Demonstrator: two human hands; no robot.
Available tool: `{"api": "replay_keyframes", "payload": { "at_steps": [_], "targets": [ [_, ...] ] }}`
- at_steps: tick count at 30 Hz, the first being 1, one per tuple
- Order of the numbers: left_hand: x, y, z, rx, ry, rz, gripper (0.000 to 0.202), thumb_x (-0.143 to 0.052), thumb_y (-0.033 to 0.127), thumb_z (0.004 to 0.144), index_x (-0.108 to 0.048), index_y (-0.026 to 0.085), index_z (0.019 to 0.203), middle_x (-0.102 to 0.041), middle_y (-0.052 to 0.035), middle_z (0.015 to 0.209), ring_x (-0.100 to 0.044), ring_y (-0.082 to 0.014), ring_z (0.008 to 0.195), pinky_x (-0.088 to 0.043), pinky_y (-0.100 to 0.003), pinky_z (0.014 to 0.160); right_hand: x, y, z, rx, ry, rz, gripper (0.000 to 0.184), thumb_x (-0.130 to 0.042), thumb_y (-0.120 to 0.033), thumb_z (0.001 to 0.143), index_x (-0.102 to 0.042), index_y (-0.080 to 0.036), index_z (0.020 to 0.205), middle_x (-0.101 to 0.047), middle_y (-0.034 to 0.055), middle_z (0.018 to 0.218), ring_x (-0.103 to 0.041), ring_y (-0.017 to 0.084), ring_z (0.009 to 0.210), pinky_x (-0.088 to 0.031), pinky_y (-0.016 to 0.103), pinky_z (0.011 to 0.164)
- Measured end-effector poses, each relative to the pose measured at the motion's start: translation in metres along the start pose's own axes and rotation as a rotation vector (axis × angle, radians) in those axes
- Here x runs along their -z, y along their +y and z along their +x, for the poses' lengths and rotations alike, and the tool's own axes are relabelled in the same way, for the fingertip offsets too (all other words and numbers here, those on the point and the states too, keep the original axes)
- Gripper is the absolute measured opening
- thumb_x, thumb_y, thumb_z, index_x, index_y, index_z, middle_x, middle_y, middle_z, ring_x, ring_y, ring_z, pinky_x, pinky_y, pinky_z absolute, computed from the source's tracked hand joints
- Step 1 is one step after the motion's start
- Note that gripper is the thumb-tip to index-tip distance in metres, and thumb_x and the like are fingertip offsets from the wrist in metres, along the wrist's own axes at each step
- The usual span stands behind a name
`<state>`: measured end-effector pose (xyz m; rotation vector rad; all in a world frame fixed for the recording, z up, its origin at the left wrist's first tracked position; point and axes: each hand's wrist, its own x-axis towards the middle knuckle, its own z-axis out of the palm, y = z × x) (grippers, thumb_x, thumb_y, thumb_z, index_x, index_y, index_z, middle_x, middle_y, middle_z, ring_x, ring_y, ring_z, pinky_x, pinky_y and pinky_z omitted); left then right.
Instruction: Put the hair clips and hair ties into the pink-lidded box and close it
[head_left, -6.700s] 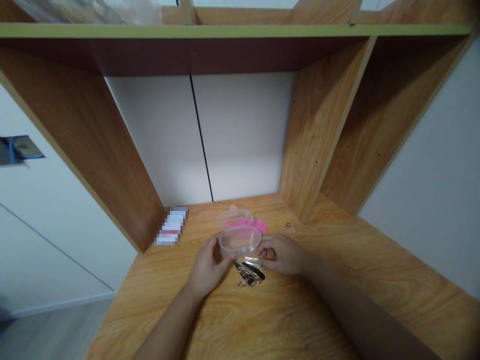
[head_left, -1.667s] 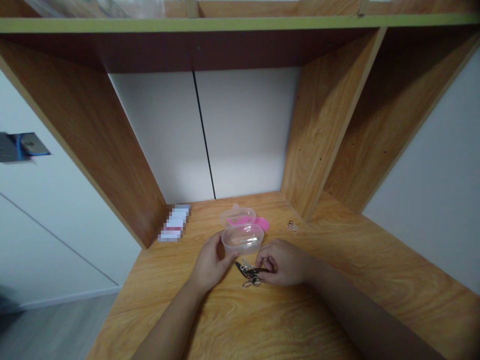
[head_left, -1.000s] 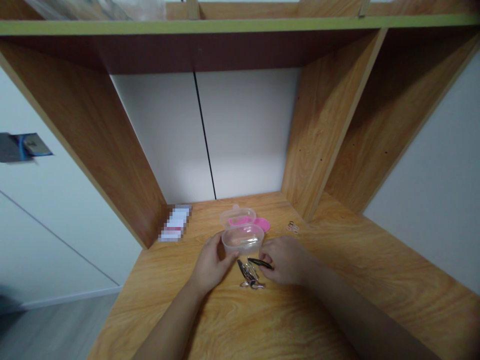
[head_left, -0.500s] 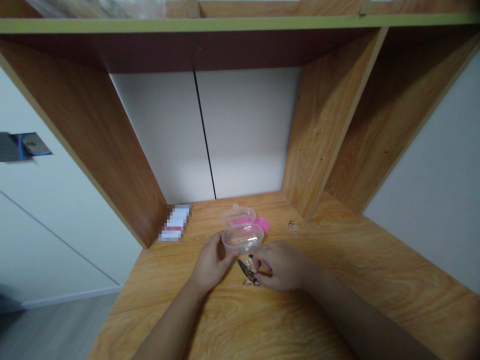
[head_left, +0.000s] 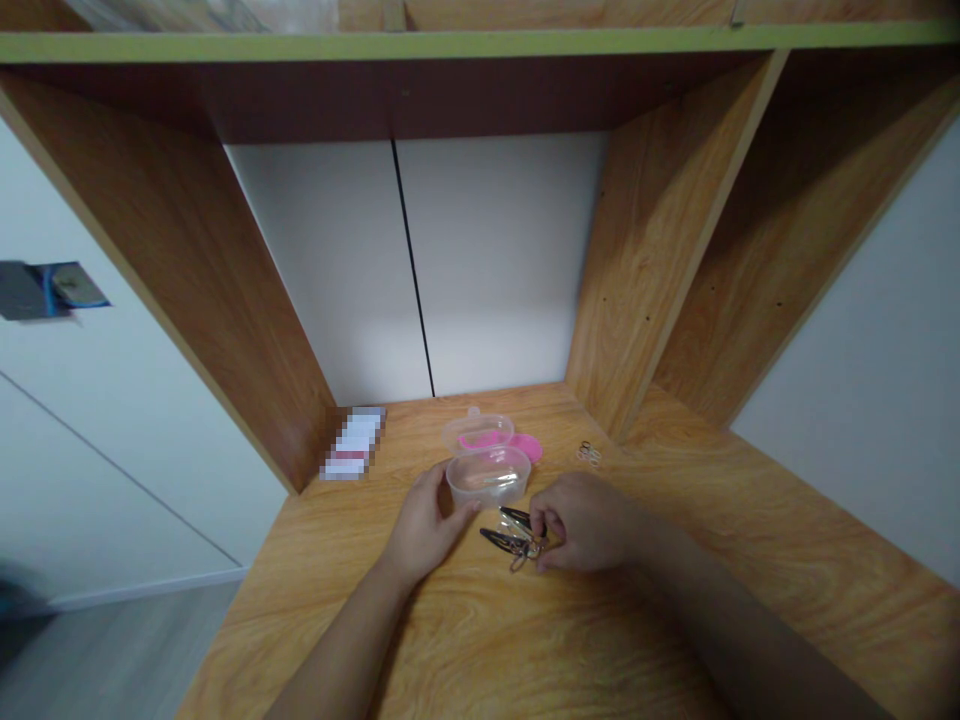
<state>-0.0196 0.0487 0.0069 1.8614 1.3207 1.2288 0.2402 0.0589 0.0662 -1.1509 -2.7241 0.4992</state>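
Observation:
A small clear plastic box [head_left: 469,495] stands lidless-side up on the wooden desk, with something thin and shiny inside it. My left hand [head_left: 424,525] grips its left end, thumb at the front and fingers behind. Just in front of the box, my right hand [head_left: 589,522] pinches a bunch of black hair clips [head_left: 502,541] mixed with small hair ties. The clips point leftward from the fingertips; their right ends are partly hidden by the fingers. Behind the box lies its clear lid [head_left: 457,432], beside a pink oval piece [head_left: 531,447].
Several small hair ties [head_left: 589,454] lie to the right near the upright wooden panel [head_left: 637,250]. A pixelated rectangular item [head_left: 354,445] is at the back left. An overhead shelf [head_left: 450,95] spans the top, and the desk's left edge drops to the floor.
My right hand has shifted slightly to the right with the hair clips, which now spread more sideways and show more clearly. My left hand stays on the box.

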Motion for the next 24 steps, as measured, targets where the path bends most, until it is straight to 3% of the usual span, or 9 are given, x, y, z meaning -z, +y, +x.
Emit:
{"api": "replay_keyframes", "payload": {
  "at_steps": [6, 11, 16, 20, 24],
  "targets": [
    [0.0, -0.002, 0.0, -0.005, -0.012, -0.005, 0.053, -0.074, 0.029, 0.081, -0.059, 0.021, 0.131, -0.066, -0.012, 0.131, -0.062, -0.0295, 0.121, -0.045, -0.048, 0.109, 0.002, 0.005, -0.004, -0.061, -0.079, 0.124, 0.008, -0.074, -0.028, 0.069, -0.079, -0.023, 0.073, -0.071, -0.0017, 0.061, -0.059, 0.012, 0.051, -0.033, 0.022, 0.048],
    [0.001, -0.001, 0.001, -0.013, -0.019, 0.022, 0.053, -0.074, 0.027, 0.081, -0.058, 0.022, 0.131, -0.066, -0.0106, 0.131, -0.063, -0.0282, 0.12, -0.045, -0.047, 0.109, -0.005, 0.004, -0.005, -0.001, -0.164, 0.325, 0.014, -0.078, -0.033, 0.071, -0.081, -0.022, 0.079, -0.069, -0.0026, 0.061, -0.057, 0.01, 0.052, -0.034, 0.02, 0.047],
    [0.001, 0.001, 0.0, -0.011, -0.012, 0.003, 0.052, -0.074, 0.029, 0.082, -0.059, 0.022, 0.132, -0.067, -0.0115, 0.131, -0.062, -0.03, 0.122, -0.045, -0.048, 0.109, -0.008, 0.001, -0.002, 0.011, -0.198, 0.349, 0.02, -0.079, -0.039, 0.072, -0.08, -0.022, 0.083, -0.069, -0.0022, 0.063, -0.057, 0.01, 0.052, -0.035, 0.02, 0.048],
    [0.0, 0.001, 0.001, -0.006, -0.029, 0.021, 0.052, -0.074, 0.03, 0.082, -0.059, 0.021, 0.131, -0.066, -0.0113, 0.132, -0.062, -0.0296, 0.123, -0.044, -0.048, 0.11, -0.007, 0.009, 0.003, -0.064, 0.005, 0.158, 0.019, -0.069, -0.037, 0.081, -0.077, -0.02, 0.085, -0.069, -0.0002, 0.065, -0.059, 0.013, 0.057, -0.035, 0.024, 0.053],
    [0.001, 0.0, 0.001, -0.004, -0.042, 0.029, 0.051, -0.073, 0.03, 0.084, -0.057, 0.023, 0.132, -0.066, -0.0092, 0.133, -0.061, -0.0271, 0.124, -0.043, -0.046, 0.111, -0.007, 0.019, 0.006, -0.085, 0.096, 0.002, 0.026, -0.073, -0.038, 0.078, -0.074, -0.019, 0.095, -0.073, 0.0026, 0.073, -0.063, 0.018, 0.067, -0.036, 0.027, 0.06]
  ]
}}
